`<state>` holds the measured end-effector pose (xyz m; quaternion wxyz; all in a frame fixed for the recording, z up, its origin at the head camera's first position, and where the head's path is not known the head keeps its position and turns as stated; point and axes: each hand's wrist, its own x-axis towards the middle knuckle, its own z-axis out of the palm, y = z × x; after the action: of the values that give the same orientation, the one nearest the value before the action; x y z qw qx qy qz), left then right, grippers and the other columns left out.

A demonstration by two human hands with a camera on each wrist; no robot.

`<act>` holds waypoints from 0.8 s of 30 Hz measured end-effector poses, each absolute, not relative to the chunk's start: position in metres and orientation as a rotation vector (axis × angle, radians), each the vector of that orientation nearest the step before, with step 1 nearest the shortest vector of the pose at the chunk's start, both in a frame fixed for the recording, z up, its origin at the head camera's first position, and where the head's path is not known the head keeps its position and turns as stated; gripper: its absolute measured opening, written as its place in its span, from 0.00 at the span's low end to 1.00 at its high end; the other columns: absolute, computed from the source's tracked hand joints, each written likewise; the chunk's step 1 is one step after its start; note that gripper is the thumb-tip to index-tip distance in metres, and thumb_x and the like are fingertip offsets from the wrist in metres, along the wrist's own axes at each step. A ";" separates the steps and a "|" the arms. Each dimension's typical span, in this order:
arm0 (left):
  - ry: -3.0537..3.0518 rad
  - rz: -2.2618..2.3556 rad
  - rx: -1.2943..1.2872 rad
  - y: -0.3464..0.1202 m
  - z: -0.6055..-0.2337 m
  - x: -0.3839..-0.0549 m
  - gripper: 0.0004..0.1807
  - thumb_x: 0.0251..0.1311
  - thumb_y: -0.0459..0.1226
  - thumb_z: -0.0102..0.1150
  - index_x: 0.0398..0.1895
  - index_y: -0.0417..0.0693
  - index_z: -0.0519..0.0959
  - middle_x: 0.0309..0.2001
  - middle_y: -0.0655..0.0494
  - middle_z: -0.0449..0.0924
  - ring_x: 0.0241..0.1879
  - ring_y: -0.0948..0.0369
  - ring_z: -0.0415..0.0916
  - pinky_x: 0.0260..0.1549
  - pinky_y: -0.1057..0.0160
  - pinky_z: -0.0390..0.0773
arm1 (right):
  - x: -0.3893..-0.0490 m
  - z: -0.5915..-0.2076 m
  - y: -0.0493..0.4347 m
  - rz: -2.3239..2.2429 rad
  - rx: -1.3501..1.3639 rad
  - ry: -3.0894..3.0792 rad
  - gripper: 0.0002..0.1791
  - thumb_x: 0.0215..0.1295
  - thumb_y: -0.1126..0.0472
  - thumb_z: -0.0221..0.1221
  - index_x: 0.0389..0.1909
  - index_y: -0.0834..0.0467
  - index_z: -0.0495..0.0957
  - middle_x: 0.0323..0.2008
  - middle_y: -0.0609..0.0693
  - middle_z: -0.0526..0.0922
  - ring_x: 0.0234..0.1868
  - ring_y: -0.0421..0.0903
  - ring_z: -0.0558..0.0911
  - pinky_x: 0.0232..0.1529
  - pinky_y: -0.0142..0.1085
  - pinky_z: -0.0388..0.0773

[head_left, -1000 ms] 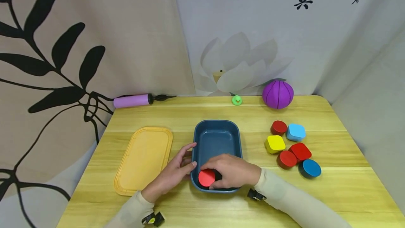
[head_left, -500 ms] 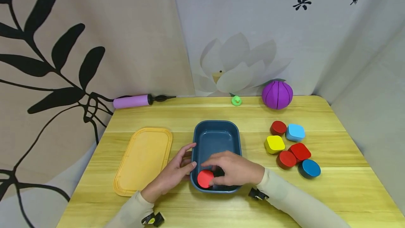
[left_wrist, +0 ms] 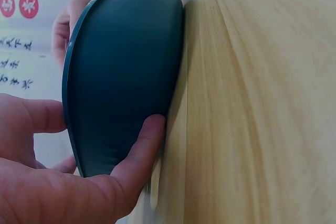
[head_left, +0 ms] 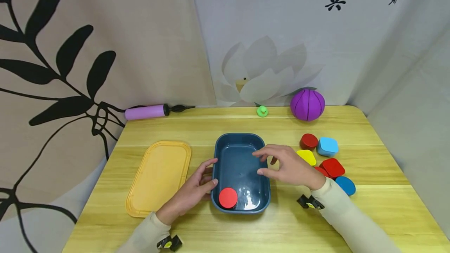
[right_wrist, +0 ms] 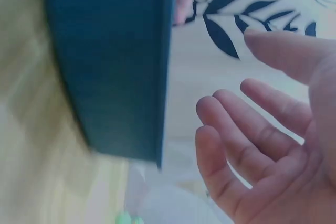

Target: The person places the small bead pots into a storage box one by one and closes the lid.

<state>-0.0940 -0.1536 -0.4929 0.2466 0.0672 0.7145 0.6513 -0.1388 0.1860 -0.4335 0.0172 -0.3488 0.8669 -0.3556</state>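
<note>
A dark blue rectangular box sits on the wooden table, its inside facing up. One round red block lies in its near left corner. My left hand rests against the box's left side; the left wrist view shows a fingertip on the outer wall and another at the rim. Over the box's right rim hovers my right hand, its fingers loosely bent and nothing in them. In the right wrist view this hand is apart from the box.
To the left lies a yellow tray-like lid. Right of the box are several blocks, among them a yellow one, a light blue one and a blue one. Behind stand a purple pump, a green duck and a purple ball.
My right hand has let go of the round red block in the box's corner, then lifted out to the right and away from me. My left hand has stayed at the box.
</note>
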 end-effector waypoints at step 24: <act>1.962 1.778 0.188 -0.154 -0.493 -0.093 0.36 0.80 0.40 0.55 0.85 0.62 0.53 0.77 0.38 0.64 0.70 0.41 0.73 0.50 0.48 0.88 | -0.153 -0.431 0.321 -1.203 -0.441 2.933 0.26 0.71 0.53 0.70 0.67 0.53 0.80 0.64 0.54 0.83 0.55 0.54 0.86 0.52 0.24 0.81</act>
<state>-0.0934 -0.1537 -0.4932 0.2414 0.0687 0.7173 0.6500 -0.1529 0.3208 -0.4308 -0.0294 -0.1376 0.9160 -0.3756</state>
